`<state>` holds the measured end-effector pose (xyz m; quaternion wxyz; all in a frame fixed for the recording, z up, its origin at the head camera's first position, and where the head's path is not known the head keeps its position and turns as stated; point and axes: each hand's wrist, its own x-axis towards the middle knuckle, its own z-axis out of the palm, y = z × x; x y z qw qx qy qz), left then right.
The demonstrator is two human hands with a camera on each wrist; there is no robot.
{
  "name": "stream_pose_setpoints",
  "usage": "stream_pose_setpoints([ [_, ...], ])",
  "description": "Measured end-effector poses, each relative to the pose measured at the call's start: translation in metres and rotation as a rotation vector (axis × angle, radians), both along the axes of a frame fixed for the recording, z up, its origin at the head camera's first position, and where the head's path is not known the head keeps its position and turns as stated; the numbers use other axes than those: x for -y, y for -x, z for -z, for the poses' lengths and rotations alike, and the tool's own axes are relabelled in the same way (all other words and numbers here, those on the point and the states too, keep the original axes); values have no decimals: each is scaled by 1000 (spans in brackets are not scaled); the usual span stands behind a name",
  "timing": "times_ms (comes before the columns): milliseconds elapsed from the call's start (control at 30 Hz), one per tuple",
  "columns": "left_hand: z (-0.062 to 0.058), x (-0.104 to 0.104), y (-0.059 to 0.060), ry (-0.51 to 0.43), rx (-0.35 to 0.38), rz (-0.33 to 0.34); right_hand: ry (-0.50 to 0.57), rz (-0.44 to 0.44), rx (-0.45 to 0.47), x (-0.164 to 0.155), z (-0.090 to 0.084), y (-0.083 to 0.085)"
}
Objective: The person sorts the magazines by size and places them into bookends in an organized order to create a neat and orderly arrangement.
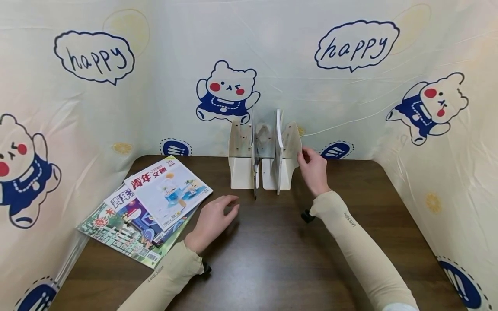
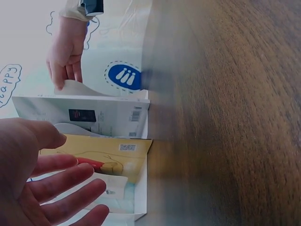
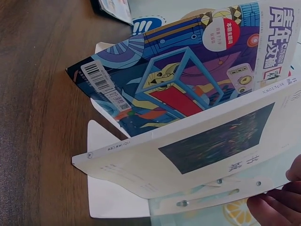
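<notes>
A white metal book rack point(image 1: 241, 172) stands at the back of the table, holding a thick white magazine point(image 3: 221, 146) and a colourful magazine point(image 3: 178, 84) upright, apart from each other. At its right side panel, my right hand point(image 1: 314, 170) pinches the edge between thumb and fingers point(image 3: 273, 207). My left hand point(image 1: 214, 220) hovers in front of the rack with nothing in it. Its fingers point(image 2: 70, 186) are spread and relaxed in the left wrist view. Left of it, several magazines point(image 1: 171, 194) lie overlapping in a fanned pile, the top one with a pale cover.
The brown wooden table point(image 1: 264, 259) meets a patterned cloth backdrop point(image 1: 295, 86) close behind the rack. More cloth hangs along both sides. A thin white cord point(image 1: 350, 123) runs across the backdrop to the right of the rack.
</notes>
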<state>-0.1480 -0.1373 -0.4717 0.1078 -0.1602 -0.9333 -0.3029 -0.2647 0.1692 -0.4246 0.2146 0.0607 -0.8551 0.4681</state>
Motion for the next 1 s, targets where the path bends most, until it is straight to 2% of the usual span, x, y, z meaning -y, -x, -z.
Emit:
stream_pose_setpoints([
  [267, -4, 6, 2, 6, 26, -8, -30, -8, 16, -3, -3, 3],
  [467, -13, 19, 8, -3, 94, -18, -13, -11, 46, -6, 0, 2],
  [767, -22, 49, 16, -17, 95, -72, -16, -34, 47, -5, -4, 3],
  [1000, -26, 84, 22, -41, 140, -115, -22, -44, 65, -6, -5, 3],
])
